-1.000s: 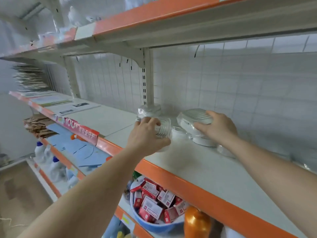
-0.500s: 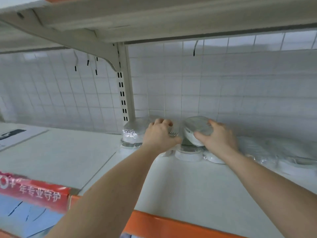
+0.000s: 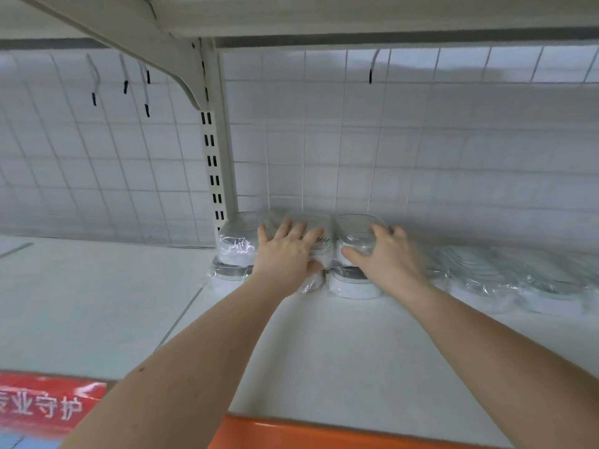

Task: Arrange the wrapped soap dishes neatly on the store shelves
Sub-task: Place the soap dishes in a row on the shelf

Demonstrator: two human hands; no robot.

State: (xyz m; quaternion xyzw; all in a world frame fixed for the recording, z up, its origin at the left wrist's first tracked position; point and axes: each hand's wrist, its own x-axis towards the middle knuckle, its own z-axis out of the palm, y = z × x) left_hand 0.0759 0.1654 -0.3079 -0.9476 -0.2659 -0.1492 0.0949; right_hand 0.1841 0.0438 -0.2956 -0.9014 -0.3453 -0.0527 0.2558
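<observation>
Both bare forearms extend forward and upward from the lower edge of the view, converging toward the middle. Left hand [image 3: 287, 254]: palm down, back of hand facing the camera, fingers straight and slightly spread, thumb tucked low on its right side. Right hand [image 3: 384, 256]: palm down, fingers spread and lightly arched, thumb reaching left toward the other hand. The hands lie side by side, near each other, not touching.

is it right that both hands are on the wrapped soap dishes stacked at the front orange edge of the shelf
Not quite. Both the left hand and right hand do rest on the wrapped soap dishes, but the head view shows the stacks at the back of the shelf, against the wire grid panel, not at the orange front edge.
</observation>
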